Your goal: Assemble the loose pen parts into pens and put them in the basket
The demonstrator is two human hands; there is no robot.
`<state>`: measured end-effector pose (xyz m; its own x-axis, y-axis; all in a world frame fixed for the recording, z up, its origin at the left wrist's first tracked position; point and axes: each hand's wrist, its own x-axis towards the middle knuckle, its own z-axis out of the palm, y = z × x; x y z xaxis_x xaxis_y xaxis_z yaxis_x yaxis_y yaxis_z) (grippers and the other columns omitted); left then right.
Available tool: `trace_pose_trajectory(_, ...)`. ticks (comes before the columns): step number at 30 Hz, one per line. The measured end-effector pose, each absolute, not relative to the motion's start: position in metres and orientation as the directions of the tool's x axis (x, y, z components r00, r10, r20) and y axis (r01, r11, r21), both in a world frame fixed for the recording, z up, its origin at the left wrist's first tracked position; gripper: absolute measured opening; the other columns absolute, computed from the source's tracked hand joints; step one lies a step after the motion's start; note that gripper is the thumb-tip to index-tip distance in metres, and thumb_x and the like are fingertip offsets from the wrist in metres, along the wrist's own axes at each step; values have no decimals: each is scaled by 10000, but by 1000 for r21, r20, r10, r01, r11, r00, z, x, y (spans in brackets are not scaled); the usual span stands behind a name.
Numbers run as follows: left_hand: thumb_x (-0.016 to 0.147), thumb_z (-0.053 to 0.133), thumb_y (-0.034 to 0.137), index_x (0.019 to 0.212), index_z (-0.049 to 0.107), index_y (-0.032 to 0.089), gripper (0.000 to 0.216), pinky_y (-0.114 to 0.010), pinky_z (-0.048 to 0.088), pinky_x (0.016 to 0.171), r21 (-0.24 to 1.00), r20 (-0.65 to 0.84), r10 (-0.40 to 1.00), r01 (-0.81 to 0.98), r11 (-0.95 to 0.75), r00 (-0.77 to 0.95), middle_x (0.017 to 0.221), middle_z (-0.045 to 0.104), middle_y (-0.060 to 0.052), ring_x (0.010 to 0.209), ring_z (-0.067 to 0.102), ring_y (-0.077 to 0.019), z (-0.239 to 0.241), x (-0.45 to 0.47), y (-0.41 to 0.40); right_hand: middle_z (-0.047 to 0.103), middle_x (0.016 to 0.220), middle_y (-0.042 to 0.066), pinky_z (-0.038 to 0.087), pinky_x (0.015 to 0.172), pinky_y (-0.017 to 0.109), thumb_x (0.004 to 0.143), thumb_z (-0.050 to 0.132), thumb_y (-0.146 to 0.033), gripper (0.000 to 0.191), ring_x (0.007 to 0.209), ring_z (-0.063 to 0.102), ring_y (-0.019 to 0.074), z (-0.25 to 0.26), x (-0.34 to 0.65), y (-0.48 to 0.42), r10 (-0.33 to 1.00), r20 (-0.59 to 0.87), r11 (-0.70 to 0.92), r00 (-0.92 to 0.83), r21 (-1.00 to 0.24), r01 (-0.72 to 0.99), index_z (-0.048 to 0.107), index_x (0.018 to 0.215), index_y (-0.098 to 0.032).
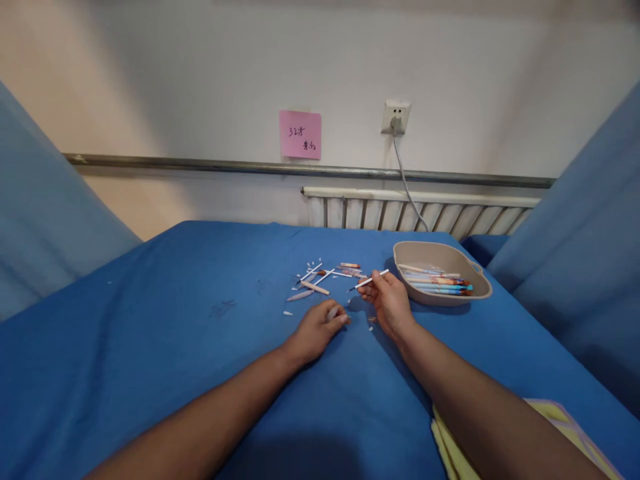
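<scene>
My right hand (393,303) pinches a slim white pen refill (366,283) between thumb and fingers, its dark tip pointing left. My left hand (317,328) is closed low over the blue sheet, just left of the right one; what its fingers hold is mostly hidden, with only a pale bit showing. Beyond the hands lies a loose pile of pen parts: white refills (324,277), a beige pen barrel (315,288) and several small white caps (288,313). A small brownish piece (371,319) rests between my hands.
A beige plastic basket (440,251) with several pens (443,287) stands at the right. Yellow cloth (445,443) lies under my right forearm. Blue curtains (585,220) hang at both sides. A wall socket (396,117) with a cable and a pink note (300,135) are behind.
</scene>
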<state>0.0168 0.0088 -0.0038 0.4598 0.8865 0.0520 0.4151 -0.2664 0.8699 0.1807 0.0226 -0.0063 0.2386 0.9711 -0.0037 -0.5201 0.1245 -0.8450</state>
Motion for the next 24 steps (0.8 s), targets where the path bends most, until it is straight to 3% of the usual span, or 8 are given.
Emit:
trace_pose_trajectory(3, 757, 600, 413, 816, 528, 171, 259, -186, 224, 393, 975, -147, 917, 209, 72, 371, 577, 448, 67, 416, 304, -61, 0, 2, 9, 689, 693, 27, 490, 492, 191, 713, 681, -444, 313, 550, 648, 116, -6, 174, 18, 978, 31, 131, 208, -863, -488, 548, 754, -164)
trace_pose_trajectory(6, 687, 686, 428, 882, 521, 174, 360, -174, 143, 355, 967, -251, 899, 60, 247, 359, 551, 397, 96, 371, 224, -33, 5, -5, 9, 692, 702, 29, 489, 491, 199, 731, 666, -449, 309, 555, 650, 123, -4, 168, 12, 985, 66, 134, 161, -880, -457, 549, 776, -167)
trace_pose_trajectory(24, 668, 718, 448, 796, 540, 153, 368, -175, 129, 342, 966, -236, 879, 6, 257, 415, 539, 405, 84, 362, 219, -15, 7, -7, 17, 698, 739, 26, 499, 536, 223, 761, 630, -470, 306, 567, 651, 126, -7, 164, 10, 978, 147, 189, 145, -921, -341, 534, 792, -181)
